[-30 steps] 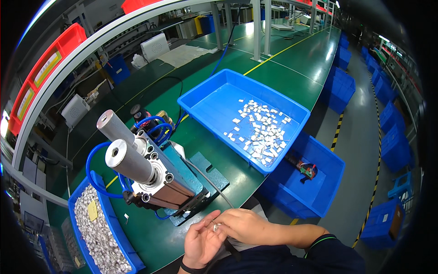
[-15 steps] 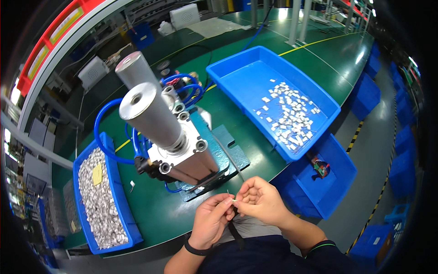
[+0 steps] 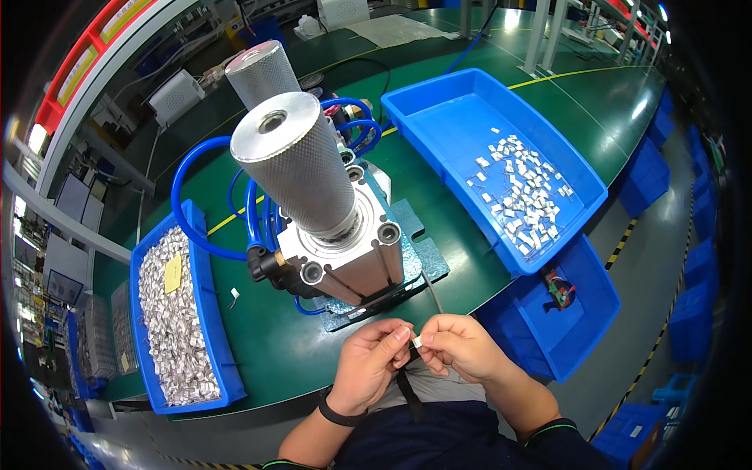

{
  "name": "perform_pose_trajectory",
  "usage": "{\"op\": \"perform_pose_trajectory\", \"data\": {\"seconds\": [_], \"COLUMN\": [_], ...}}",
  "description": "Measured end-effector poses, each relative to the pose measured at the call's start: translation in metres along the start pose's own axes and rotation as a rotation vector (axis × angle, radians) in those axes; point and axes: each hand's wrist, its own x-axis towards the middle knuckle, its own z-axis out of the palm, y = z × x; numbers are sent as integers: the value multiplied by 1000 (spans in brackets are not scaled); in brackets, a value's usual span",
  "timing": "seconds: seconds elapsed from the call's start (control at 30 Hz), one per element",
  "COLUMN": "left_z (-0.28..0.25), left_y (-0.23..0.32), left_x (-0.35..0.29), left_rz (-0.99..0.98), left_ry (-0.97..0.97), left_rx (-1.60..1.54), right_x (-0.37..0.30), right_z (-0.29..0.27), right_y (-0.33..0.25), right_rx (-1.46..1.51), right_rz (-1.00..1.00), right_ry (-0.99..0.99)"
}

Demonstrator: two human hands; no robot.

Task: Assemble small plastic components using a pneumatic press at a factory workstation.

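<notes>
We are seeing rough metal on the front cylinder [image 3: 301, 176] and smooth plastic on the wide tray [image 3: 446, 117]. We are finding the table [image 3: 270, 345] glossy.

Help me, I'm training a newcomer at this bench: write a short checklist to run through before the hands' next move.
1. Part in hand: ok. The right hand pinches a small white part.
2. Left hand gripping the part too: cannot tell. Its fingertips are right beside the part, but contact is unclear.
3. Hands off the metal cylinders: ok. Both hands are apart from them, nearer the person.
4. Bench free of strays: not ok. A loose white part lies beside the left blue bin.
5. Held part undamaged: cannot tell. It is too small and partly covered.
</notes>
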Motion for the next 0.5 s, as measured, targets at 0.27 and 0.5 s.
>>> {"op": "perform_pose_trajectory", "data": {"seconds": [0.27, 0.5], "left_z": [4, -4], "left_y": [1, 6], "left_x": [-3, 4], "left_rz": [141, 24], "left_ry": [139, 73], "left_rx": [244, 100], "right_x": [0, -2], "right_z": [13, 14], "right_y": [2, -5], "right_rx": [-478, -501], "right_rz": [-313, -275], "right_ry": [130, 156]}}
